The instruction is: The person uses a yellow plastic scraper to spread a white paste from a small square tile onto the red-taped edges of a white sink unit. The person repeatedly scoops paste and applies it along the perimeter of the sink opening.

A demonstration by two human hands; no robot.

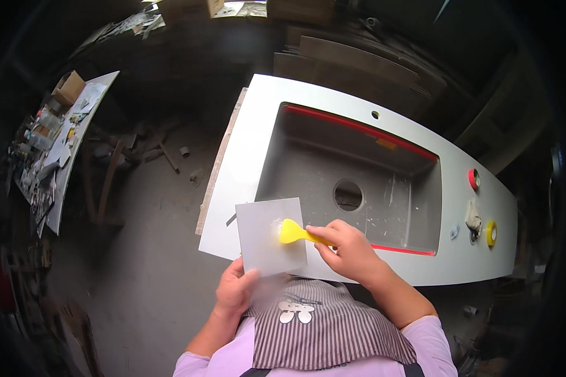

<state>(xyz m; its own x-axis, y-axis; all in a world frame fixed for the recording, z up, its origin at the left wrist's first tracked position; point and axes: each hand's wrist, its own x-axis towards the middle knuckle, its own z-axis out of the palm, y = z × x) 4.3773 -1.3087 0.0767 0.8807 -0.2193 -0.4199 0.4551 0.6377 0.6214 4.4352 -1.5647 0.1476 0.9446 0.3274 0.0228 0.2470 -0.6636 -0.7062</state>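
My left hand (236, 288) grips a square, light grey flat board (264, 248) by its near lower edge, thumb on top and the other fingers mostly hidden beneath. In my right hand (349, 251) is a yellow scraper (291, 232), its handle pinched between thumb and fingers. The scraper's broad blade rests against the board's face, where a small whitish smear of paste (275, 227) shows. Behind the board lies a white countertop (242, 157) with a grey sink (321, 151) set in its cutout. Red tape (358, 127) runs along the cutout's far edge and part of the near edge.
A red tape roll (473, 179), a crumpled pale cloth or bag (473, 217) and a yellow tape roll (492, 233) lie on the countertop's right end. At far left, a cluttered side table (75, 154) holds bottles and a cardboard box (68, 87). Boards lean behind the countertop.
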